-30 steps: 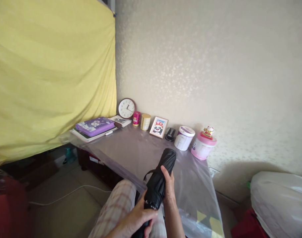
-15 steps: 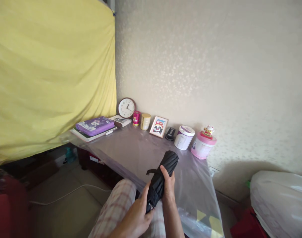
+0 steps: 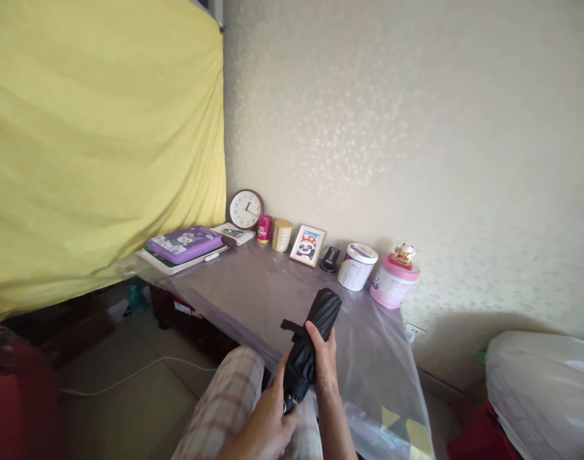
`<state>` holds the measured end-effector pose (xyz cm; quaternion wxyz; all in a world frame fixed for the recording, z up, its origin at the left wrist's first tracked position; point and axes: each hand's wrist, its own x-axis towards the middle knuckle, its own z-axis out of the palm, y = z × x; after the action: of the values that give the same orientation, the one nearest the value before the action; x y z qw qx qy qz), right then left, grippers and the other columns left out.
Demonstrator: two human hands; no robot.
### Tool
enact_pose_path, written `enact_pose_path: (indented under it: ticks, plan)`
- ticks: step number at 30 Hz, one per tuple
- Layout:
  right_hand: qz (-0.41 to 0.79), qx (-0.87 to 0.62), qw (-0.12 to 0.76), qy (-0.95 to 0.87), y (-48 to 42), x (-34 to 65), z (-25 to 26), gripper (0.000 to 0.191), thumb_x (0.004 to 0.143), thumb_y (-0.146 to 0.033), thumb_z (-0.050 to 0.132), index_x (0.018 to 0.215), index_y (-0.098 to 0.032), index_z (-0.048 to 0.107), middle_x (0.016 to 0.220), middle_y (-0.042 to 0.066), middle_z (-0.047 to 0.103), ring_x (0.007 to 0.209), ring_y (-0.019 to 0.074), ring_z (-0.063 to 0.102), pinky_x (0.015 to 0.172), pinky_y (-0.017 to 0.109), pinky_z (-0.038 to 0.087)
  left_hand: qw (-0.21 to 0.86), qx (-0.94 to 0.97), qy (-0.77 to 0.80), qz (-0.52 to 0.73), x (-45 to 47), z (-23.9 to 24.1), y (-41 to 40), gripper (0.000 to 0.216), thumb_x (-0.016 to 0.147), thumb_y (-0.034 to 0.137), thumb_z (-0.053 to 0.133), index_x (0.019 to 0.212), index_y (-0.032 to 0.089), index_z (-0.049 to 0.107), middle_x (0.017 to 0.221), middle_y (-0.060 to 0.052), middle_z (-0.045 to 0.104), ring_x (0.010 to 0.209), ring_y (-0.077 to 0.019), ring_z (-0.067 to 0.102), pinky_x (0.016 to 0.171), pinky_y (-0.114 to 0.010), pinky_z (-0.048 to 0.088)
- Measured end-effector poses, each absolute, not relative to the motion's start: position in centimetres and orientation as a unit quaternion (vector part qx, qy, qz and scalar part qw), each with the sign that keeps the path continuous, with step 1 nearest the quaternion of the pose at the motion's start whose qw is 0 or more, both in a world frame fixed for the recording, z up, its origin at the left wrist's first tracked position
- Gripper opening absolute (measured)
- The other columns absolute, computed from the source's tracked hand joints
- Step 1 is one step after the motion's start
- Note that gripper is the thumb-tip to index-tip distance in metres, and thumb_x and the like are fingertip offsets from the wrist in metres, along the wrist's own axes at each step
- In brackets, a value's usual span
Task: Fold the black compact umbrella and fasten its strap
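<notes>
A folded black umbrella (image 3: pixel 305 358) is held aslant above my lap and the near edge of the table, its top pointing up and away to the right. My left hand (image 3: pixel 268 412) is closed round its handle end at the bottom. Higher up, my right hand (image 3: pixel 324 361) wraps the folded cloth from the right side, thumb across the front. A loose black strap (image 3: pixel 292 328) sticks out to the left of the umbrella near my right thumb. The undersides of both grips are hidden.
A plastic-covered table (image 3: pixel 253 294) carries a purple case (image 3: pixel 185 244), a round clock (image 3: pixel 246 209), a pink can (image 3: pixel 264 229), a panda picture frame (image 3: pixel 308 245), a white tub (image 3: pixel 358 267) and a pink tub (image 3: pixel 394 284) along the wall. A yellow cloth (image 3: pixel 105 140) hangs at left.
The umbrella's top has shifted slightly left, and its strap stands out higher and wider. More of the handle end shows by my left hand. Both hands keep their hold.
</notes>
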<state>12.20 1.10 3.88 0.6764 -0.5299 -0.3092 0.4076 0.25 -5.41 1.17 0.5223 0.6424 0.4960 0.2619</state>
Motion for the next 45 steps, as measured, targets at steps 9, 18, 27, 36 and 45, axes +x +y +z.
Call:
enact_pose_path:
  ticks: [9, 18, 27, 36, 45]
  plan:
    - [0.433, -0.522, 0.685, -0.266, 1.3, 12.0, 3.4, 0.055, 0.059, -0.046, 0.078, 0.101, -0.018, 0.055, 0.071, -0.002, 0.063, 0.06, 0.0184, 0.063, 0.056, 0.029, 0.052, 0.526, 0.651, 0.483, 0.257, -1.2, 2.3, -5.1, 0.089, 0.078, 0.022, 0.049, 0.145, 0.027, -0.007, 0.095, -0.005, 0.068, 0.069, -0.02, 0.066, 0.059, -0.028, 0.049]
    - [0.45, -0.501, 0.678, -0.293, 1.2, 12.0, 3.3, 0.062, 0.061, -0.046, 0.077, 0.109, -0.017, 0.053, 0.074, 0.0, 0.066, 0.061, 0.0192, 0.065, 0.056, 0.029, 0.053, 0.596, 0.609, 0.465, 0.239, -0.8, 2.3, -4.8, 0.077, 0.077, 0.032, 0.051, 0.142, 0.023, 0.011, 0.061, 0.006, 0.058, 0.038, -0.0133, 0.05, 0.044, -0.026, 0.043]
    - [0.408, -0.494, 0.725, -0.254, 1.9, 11.8, 2.3, 0.055, 0.061, -0.041, 0.078, 0.105, -0.019, 0.053, 0.076, -0.003, 0.065, 0.064, 0.0178, 0.065, 0.062, 0.03, 0.054, 0.391, 0.729, 0.493, 0.268, -2.5, 3.7, -2.6, 0.099, 0.068, 0.033, 0.064, 0.147, 0.019, 0.007, 0.142, -0.013, 0.041, 0.122, -0.0268, 0.049, 0.096, -0.033, 0.042]
    - [0.358, -0.564, 0.68, -0.302, 1.8, 12.0, 2.7, 0.06, 0.063, -0.045, 0.075, 0.112, -0.017, 0.054, 0.091, 0.003, 0.067, 0.083, 0.0227, 0.065, 0.075, 0.033, 0.053, 0.392, 0.73, 0.437, 0.35, -0.4, 2.5, -0.5, 0.073, 0.074, 0.028, 0.059, 0.141, 0.025, 0.032, 0.137, -0.004, 0.05, 0.123, -0.0201, 0.05, 0.103, -0.032, 0.039]
    - [-0.018, -0.645, 0.553, -0.527, 2.5, 14.6, 2.3, 0.079, 0.068, -0.051, 0.072, 0.134, -0.016, 0.046, 0.147, 0.019, 0.03, 0.135, 0.0378, 0.025, 0.106, 0.059, 0.018, 0.485, 0.704, 0.379, 0.354, -0.6, 2.8, 0.2, 0.066, 0.074, 0.023, 0.055, 0.138, 0.023, 0.037, 0.128, 0.0, 0.059, 0.112, -0.0182, 0.057, 0.096, -0.028, 0.044]
